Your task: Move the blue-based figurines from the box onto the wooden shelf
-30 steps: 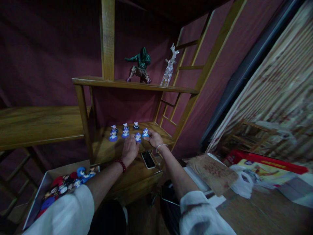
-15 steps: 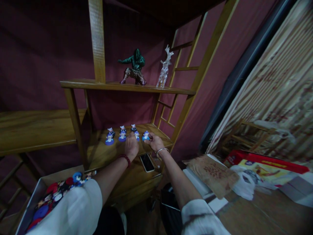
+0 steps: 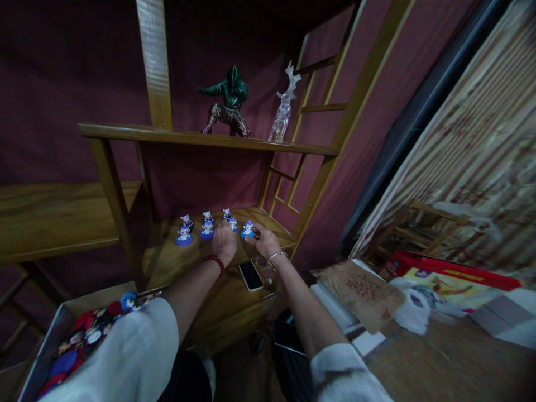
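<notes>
Well, right fingers hold the rightmost figurine — round-based.

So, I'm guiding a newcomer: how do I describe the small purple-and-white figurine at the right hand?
On the brown wooden shelf unit, look below the dark green crouching statue. The purple-and-white figurine is rightmost in the front row, the only one at the right hand.

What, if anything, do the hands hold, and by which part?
The right hand holds the rightmost figure by its right side. The left hand partly hides another figure; its hold cannot be told.
</notes>
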Tool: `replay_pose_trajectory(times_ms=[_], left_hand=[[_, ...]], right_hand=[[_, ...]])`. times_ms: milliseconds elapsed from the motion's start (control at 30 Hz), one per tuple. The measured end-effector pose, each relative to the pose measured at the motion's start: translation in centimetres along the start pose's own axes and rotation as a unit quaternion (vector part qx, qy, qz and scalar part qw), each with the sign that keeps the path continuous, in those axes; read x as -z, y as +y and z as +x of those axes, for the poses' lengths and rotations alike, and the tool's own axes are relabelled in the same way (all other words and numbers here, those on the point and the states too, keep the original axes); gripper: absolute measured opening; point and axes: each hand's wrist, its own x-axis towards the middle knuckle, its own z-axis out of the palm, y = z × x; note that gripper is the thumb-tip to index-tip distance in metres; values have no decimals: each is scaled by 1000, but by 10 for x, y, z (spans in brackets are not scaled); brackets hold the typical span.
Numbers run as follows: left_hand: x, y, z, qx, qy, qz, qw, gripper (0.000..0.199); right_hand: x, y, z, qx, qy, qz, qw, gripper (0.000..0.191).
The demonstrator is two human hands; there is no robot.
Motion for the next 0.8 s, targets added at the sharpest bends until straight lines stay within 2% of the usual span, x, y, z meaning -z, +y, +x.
replay_pose_trajectory(times_ms=[400,567,800], left_hand=[[-1,-3,-1,-14,10,-8,1000,23],[-2,-8,-5,-17,14,-34,999,34],[-1,-13,-20,-84,50,-64,993,40]], right_hand=[[-1,-2,0,-4,-2,-31,1000,35],[-4,2,2,-8,-4,-20,1000,38],[-4,0,-1,-1,-9,-9,1000,35]])
